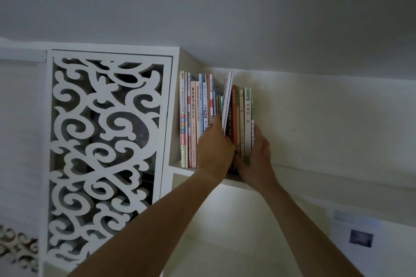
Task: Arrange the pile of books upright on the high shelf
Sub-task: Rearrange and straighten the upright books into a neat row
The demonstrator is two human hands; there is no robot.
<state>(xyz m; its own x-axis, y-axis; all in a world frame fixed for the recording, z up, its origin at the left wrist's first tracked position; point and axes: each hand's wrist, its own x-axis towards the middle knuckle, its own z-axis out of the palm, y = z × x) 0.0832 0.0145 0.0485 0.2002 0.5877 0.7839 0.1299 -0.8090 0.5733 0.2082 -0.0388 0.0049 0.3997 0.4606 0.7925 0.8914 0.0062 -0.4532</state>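
Observation:
A row of books point(193, 123) stands upright on the high white shelf point(182, 171), against the left side wall. A thin white book point(227, 99) leans tilted in the middle of the row, its top higher than its neighbours. My left hand point(213, 148) grips this white book's lower edge, with a ring on one finger. My right hand point(256, 155) presses flat against the right end of the row, thumb under several books point(242, 123) with orange, green and cream spines. The bottoms of the middle books are hidden behind my hands.
A white carved lattice panel point(103, 148) stands left of the shelf. The ceiling point(225, 7) hangs close above the book tops. The shelf ledge point(337, 177) runs on to the right along a cream wall. A paper sheet point(360, 236) hangs on the wall at lower right.

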